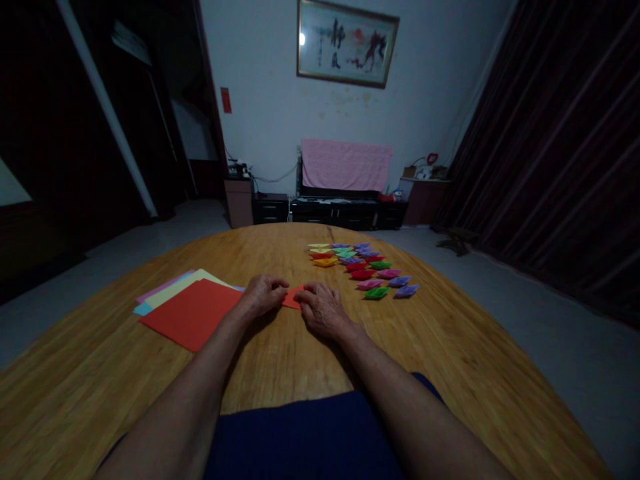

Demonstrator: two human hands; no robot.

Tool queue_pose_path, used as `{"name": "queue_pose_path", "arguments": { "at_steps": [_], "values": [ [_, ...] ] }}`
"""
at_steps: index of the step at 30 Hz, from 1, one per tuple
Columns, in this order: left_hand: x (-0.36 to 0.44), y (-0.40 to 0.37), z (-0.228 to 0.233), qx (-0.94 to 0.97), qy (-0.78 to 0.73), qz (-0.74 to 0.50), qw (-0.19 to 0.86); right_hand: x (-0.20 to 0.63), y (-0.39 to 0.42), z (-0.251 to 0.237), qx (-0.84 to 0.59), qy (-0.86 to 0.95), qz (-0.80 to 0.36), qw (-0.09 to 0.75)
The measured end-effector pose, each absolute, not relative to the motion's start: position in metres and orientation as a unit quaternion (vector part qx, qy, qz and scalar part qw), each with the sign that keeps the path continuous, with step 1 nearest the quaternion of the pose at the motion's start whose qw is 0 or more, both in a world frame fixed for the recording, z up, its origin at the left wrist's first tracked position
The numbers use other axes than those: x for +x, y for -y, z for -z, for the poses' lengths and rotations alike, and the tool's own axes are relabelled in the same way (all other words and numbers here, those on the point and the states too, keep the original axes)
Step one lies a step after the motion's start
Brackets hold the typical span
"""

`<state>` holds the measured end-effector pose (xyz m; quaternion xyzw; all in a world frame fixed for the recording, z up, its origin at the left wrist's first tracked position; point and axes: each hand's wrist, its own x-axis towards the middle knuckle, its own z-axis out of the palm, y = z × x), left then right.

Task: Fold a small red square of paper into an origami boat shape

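Dim room, round wooden table (300, 373): your hands meet over a small orange paper piece (292, 297).
Head view: the piece lies flat between both hands, left hand (263, 293) pinching its left edge, right hand (323, 308) pressing its right side; both equally near. Paper stack (193, 312) lies left, folded boats (363, 267) beyond right.

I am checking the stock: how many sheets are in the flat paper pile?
4 visible: red sheet on top, yellow, pink and blue edges peeking out beneath. More may be hidden.

Both hands, left hand (264, 294) & right hand (324, 309), press red paper piece (293, 298) flat on table (280, 360); paper stack (193, 308) left.
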<state>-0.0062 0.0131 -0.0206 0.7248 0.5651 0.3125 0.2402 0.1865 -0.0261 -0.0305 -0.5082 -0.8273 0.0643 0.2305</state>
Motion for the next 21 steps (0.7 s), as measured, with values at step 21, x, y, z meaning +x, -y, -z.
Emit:
{"name": "queue_pose_path", "arguments": {
  "at_steps": [21],
  "values": [
    [0.015, 0.005, -0.007, 0.73, -0.664, -0.069, 0.146, 0.186, 0.03, 0.022, -0.519, 0.827, -0.074, 0.203]
  ]
}}
